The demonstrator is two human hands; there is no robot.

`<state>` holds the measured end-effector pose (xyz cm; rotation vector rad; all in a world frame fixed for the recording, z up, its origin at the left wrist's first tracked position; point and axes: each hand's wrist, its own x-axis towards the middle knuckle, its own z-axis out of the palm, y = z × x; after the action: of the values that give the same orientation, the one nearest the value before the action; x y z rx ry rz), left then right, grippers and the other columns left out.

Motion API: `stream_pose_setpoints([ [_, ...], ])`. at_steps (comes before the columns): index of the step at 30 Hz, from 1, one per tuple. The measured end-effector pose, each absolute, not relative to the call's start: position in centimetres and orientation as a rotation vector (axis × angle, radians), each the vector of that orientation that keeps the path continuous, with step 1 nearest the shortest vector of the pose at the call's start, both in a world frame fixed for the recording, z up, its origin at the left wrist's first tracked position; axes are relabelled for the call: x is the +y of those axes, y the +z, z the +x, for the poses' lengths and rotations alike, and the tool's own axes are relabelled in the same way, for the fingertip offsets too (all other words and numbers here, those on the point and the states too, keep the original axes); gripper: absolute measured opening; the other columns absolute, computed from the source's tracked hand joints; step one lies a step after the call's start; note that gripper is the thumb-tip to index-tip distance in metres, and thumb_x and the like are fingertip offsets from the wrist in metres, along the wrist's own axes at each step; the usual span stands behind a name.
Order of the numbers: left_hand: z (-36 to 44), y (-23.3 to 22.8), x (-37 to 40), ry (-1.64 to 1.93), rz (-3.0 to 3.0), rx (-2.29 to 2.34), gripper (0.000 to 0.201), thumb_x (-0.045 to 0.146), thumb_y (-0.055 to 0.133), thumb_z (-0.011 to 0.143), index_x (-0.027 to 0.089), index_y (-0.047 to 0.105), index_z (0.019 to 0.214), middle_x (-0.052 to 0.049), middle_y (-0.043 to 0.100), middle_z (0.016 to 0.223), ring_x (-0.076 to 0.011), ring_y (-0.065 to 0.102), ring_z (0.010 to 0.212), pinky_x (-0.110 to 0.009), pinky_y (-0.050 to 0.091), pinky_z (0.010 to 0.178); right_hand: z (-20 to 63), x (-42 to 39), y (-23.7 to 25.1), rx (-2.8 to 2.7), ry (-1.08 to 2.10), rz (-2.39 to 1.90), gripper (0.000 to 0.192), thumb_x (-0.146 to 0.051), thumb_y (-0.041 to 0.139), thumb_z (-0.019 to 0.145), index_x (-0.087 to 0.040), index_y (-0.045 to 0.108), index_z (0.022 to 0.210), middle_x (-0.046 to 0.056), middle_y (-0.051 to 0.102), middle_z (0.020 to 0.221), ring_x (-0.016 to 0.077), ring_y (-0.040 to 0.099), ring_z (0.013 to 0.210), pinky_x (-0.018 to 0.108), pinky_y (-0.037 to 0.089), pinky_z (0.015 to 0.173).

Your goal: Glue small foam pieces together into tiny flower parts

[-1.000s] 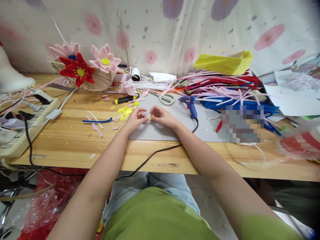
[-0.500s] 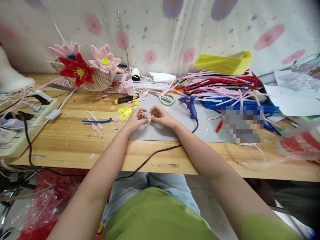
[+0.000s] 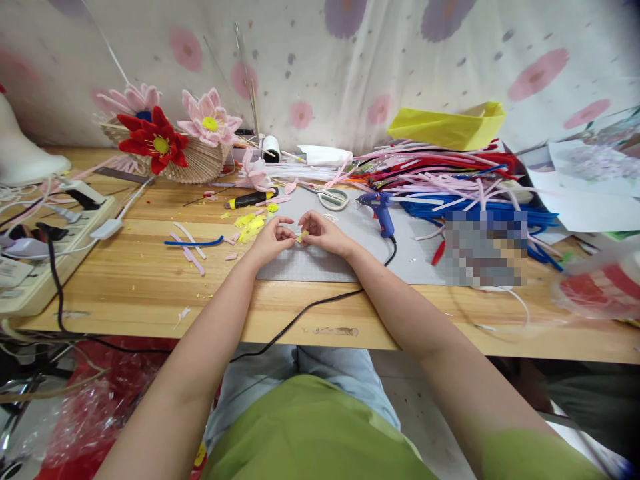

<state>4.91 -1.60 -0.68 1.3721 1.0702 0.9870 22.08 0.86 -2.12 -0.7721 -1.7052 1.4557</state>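
Two bare hands meet over a gray mat (image 3: 310, 263) on a wooden table (image 3: 150, 287). The left hand (image 3: 270, 240) and the right hand (image 3: 324, 233) both have their fingers curled in, and together they pinch a tiny yellow piece (image 3: 301, 235) right between their fingertips, just above the mat. The piece is so small, and so covered by fingers, that its shape is hard to tell. Just left of the hands lie yellow scraps (image 3: 250, 223), a blue stick (image 3: 195, 241) and some pink bits (image 3: 190, 253). Behind the hands are scissors (image 3: 327, 195), and to the right of those a blue glue gun (image 3: 380, 208) with a black cord (image 3: 300, 313) that runs off the front edge of the table and goes out of sight. A big heap of fuzzy sticks (image 3: 450, 183) in pink, red and blue fills the right side, and part of it is hidden by a blurry gray patch. A yellow paper (image 3: 445, 127) sits behind the heap. On the far left a basket (image 3: 195, 163) holds a red flower (image 3: 155, 140) and a pink flower (image 3: 209, 120). A power strip (image 3: 45, 247) sits by the left edge, partly cut off. At the right edge a red and white thing (image 3: 600, 283) is too blurry to make out.
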Motion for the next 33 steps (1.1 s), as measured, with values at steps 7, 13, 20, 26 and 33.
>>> stream_pose_setpoints([
  [7, 5.0, -0.8, -1.5, 0.992, 1.375, 1.1, 0.046, 0.016, 0.067, 0.057, 0.016, 0.046, 0.098, 0.006, 0.06, 0.06, -0.0082, 0.054, 0.055, -0.021, 0.037, 0.057, 21.9, 0.8, -2.1, -1.688, 1.446, -0.791, 0.037, -0.022, 0.064, 0.063, -0.022, 0.041, 0.092, -0.007, 0.051, 0.074, 0.0075, 0.056, 0.059, 0.023, 0.048, 0.054],
  [13, 5.4, -1.4, -1.1, 1.1, 1.308, 1.142, 0.047, 0.018, 0.067, 0.055, 0.017, 0.046, 0.097, 0.006, 0.06, 0.06, -0.008, 0.053, 0.054, -0.022, 0.039, 0.056, 21.9, 1.1, -2.2, -1.623, 1.401, -0.786, 0.039, -0.025, 0.066, 0.063, -0.022, 0.042, 0.094, -0.006, 0.054, 0.078, 0.0071, 0.057, 0.059, 0.023, 0.049, 0.055],
  [20, 5.7, -2.4, -0.7, 1.188, 1.327, 1.194, 0.046, 0.017, 0.066, 0.058, 0.018, 0.046, 0.099, 0.004, 0.061, 0.064, -0.0097, 0.056, 0.058, -0.024, 0.042, 0.061, 21.8, 1.4, -2.4, -1.546, 1.411, -0.871, 0.04, -0.027, 0.068, 0.061, -0.022, 0.042, 0.091, -0.007, 0.057, 0.07, 0.0092, 0.06, 0.061, 0.024, 0.049, 0.057],
  [26, 5.3, -2.0, -0.7, 1.492, 1.495, 1.333, 0.043, 0.016, 0.066, 0.063, 0.02, 0.051, 0.103, -0.003, 0.064, 0.092, -0.0137, 0.06, 0.086, -0.029, 0.046, 0.081, 22.0, 1.6, -2.5, -1.483, 1.388, -0.911, 0.039, -0.03, 0.068, 0.061, -0.022, 0.043, 0.089, -0.007, 0.058, 0.066, 0.0093, 0.058, 0.061, 0.022, 0.047, 0.054],
  [33, 6.0, -1.6, -1.8, 1.23, 1.365, 1.315, 0.05, 0.024, 0.059, 0.075, 0.017, 0.043, 0.121, 0.0, 0.063, 0.068, -0.0113, 0.057, 0.055, -0.024, 0.046, 0.057, 22.4, 1.1, -1.4, -1.311, 1.407, -0.959, 0.044, -0.035, 0.071, 0.059, -0.022, 0.042, 0.09, -0.006, 0.058, 0.069, 0.0093, 0.059, 0.062, 0.02, 0.044, 0.052],
])
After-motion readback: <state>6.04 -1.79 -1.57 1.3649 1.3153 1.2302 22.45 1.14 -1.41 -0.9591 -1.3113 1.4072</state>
